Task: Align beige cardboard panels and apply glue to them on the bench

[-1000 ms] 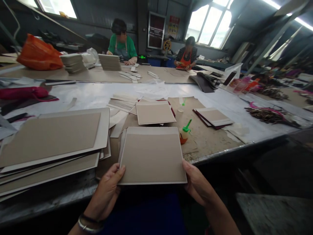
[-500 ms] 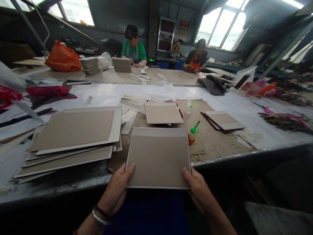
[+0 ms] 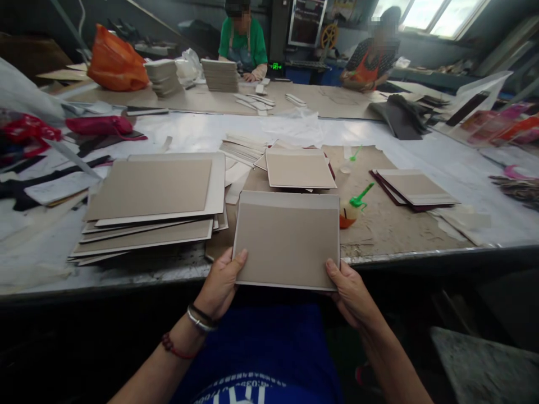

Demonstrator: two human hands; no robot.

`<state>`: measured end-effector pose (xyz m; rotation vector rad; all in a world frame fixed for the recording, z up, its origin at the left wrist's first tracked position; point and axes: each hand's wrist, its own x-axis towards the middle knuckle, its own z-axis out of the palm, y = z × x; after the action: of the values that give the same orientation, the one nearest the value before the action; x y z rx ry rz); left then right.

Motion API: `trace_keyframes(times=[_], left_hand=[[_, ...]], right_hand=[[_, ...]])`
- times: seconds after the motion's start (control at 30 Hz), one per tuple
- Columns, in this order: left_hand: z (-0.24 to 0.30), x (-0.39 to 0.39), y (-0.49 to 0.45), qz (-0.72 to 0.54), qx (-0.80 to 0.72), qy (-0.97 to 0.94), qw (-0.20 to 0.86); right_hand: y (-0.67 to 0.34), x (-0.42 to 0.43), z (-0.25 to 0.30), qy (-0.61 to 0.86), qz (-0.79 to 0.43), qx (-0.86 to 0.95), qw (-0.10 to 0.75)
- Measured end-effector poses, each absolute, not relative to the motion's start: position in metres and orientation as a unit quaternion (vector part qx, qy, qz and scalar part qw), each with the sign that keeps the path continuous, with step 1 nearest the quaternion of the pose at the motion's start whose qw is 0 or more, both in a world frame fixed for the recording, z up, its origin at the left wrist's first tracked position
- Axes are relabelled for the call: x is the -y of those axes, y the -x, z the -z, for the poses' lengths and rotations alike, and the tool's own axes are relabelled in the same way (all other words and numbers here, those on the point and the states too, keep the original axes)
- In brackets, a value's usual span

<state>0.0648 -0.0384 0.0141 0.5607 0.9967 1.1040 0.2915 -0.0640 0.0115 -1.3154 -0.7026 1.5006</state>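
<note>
Between my two hands is a flat beige board panel (image 3: pixel 288 241) with pale edges and a lighter strip along its far side. My left hand (image 3: pixel 223 280) grips its left edge near the front corner, thumb on top and fingers underneath. At the opposite edge, my right hand (image 3: pixel 351 289) clasps it in the same way. The panel is held at the table's front edge. Just beyond it lies a small stack of similar panels (image 3: pixel 300 168). Left of the panel rises a pile of larger boards (image 3: pixel 154 188). A bottle with a green nozzle (image 3: pixel 351 210) stands close to its right edge.
More panels with dark red undersides (image 3: pixel 415 188) lie to the right on brown paper (image 3: pixel 379 235). Paper strips (image 3: pixel 244 148) sit behind the board pile. Across the table are an orange bag (image 3: pixel 115 59), stacked boards (image 3: pixel 219 76) and two people at work (image 3: pixel 244 42).
The view has tipped downward and shifted left, so more of my blue clothing shows. Both hands keep their hold on the panel.
</note>
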Motion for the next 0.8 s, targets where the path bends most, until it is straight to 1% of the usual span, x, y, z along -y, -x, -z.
trace_keyframes(times=[0.2,0.23,0.3,0.33,0.37,0.43,0.47,0.5,0.53,0.57,0.63,0.67,0.8], left_hand=[[-0.016,0.033,-0.058,-0.458,-0.460,-0.216,0.729],[-0.016,0.032,-0.056,-0.457,-0.462,-0.213,0.729],[-0.015,0.030,-0.053,-0.456,-0.471,-0.207,0.726],[-0.015,0.030,-0.052,-0.456,-0.478,-0.202,0.723],[-0.015,0.029,-0.051,-0.456,-0.484,-0.198,0.720],[-0.014,0.029,-0.049,-0.458,-0.495,-0.190,0.713],[-0.013,0.028,-0.048,-0.459,-0.499,-0.189,0.711],[-0.011,0.028,-0.048,-0.459,-0.500,-0.189,0.709],[-0.009,0.028,-0.047,-0.460,-0.501,-0.191,0.708],[-0.006,0.028,-0.047,-0.460,-0.501,-0.193,0.708],[0.001,0.028,-0.046,-0.462,-0.499,-0.197,0.706],[0.005,0.028,-0.046,-0.467,-0.497,-0.197,0.704],[0.022,0.026,-0.048,-0.493,-0.483,-0.192,0.697]], right_hand=[[-0.287,0.060,-0.012,0.551,-0.625,0.307,0.459],[-0.288,0.060,-0.013,0.553,-0.628,0.320,0.445],[-0.292,0.058,-0.013,0.577,-0.616,0.376,0.382],[-0.295,0.056,-0.014,0.608,-0.581,0.425,0.336],[-0.298,0.052,-0.014,0.652,-0.514,0.482,0.280],[-0.302,0.042,-0.017,0.743,-0.295,0.577,0.167],[-0.301,0.035,-0.020,0.767,-0.171,0.604,0.134],[-0.298,0.026,-0.022,0.766,-0.065,0.627,0.123],[-0.293,0.016,-0.023,0.744,0.012,0.655,0.131],[-0.286,0.006,-0.023,0.705,0.061,0.690,0.152],[-0.271,-0.015,-0.017,0.611,0.102,0.763,0.185],[-0.264,-0.024,-0.011,0.575,0.103,0.790,0.186],[-0.250,-0.042,0.025,0.539,0.088,0.822,0.160]])
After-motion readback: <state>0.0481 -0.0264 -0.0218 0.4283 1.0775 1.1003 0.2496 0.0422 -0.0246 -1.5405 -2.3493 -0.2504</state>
